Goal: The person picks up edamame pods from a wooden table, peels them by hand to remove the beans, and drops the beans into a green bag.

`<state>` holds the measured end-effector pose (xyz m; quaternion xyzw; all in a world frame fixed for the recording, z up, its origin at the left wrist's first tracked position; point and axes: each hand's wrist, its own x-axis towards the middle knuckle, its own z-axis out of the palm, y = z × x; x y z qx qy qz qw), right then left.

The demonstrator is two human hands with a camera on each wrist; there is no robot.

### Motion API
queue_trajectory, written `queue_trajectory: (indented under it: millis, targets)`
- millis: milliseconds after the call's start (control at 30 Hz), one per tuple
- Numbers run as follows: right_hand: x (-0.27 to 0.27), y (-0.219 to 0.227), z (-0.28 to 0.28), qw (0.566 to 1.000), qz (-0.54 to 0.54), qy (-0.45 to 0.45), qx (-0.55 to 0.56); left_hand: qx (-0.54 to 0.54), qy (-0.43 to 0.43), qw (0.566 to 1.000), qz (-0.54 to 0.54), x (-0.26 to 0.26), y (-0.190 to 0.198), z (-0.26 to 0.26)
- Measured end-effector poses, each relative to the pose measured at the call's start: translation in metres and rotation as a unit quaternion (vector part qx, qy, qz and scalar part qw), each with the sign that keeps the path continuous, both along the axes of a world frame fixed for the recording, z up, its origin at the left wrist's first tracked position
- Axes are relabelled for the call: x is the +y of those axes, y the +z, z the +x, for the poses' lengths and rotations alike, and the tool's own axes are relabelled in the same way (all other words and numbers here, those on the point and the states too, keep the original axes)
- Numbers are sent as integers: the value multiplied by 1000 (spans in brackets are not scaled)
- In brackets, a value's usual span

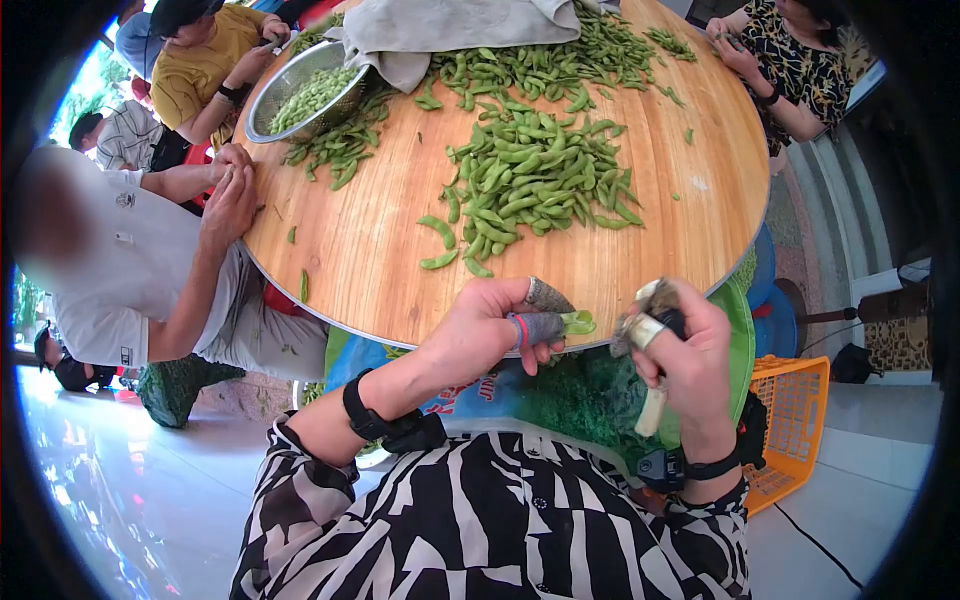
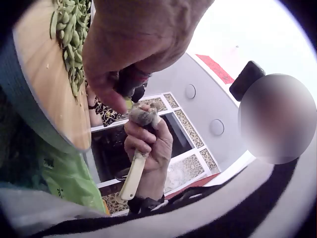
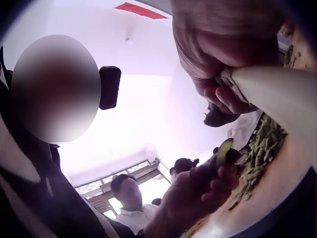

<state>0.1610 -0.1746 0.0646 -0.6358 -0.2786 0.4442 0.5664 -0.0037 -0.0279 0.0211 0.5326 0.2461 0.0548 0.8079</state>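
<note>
Between thumb and forefinger, my left hand (image 1: 482,318) pinches a green soybean pod (image 1: 578,322) at the table's near edge. Grey cloth finger covers (image 1: 546,296) wrap those two fingertips. To its right, a short gap away, my right hand (image 1: 692,352) has its fingers curled round a tool with a cream handle (image 1: 651,411); the handle sticks out below the fist and the working end is hidden. Dirty wraps cover the right thumb and forefinger. The left wrist view shows the handle (image 2: 132,177) too. A heap of pods (image 1: 540,180) lies just beyond my hands.
A steel colander (image 1: 275,95) of shelled beans tilts at the far left of the round wooden table (image 1: 380,240). Grey cloth (image 1: 450,35) covers part of a back heap. People sit around. An orange crate (image 1: 790,430) stands at right; a green-blue plastic sheet (image 1: 735,340) hangs below the edge.
</note>
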Motion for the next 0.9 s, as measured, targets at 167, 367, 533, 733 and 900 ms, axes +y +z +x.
queue_trajectory:
  millis: [167, 367, 533, 733, 900]
  targets:
    - [3, -21, -10, 965, 50, 78, -246, -17, 25, 1000, 5, -6, -3, 6]
    - [3, -35, -14, 983, 9, 72, -169, 15, 15, 996, 90, -12, -13, 9]
    - [-9, -53, -2, 986, -75, 129, -71, -72, -23, 907, 414, -18, -19, -2]
    - [-18, -71, 4, 929, 87, 235, -274, 155, -5, 672, 724, 37, 6, -77]
    - [-16, -60, -2, 981, 0, 193, -30, 140, 72, 661, 734, 72, -13, -79]
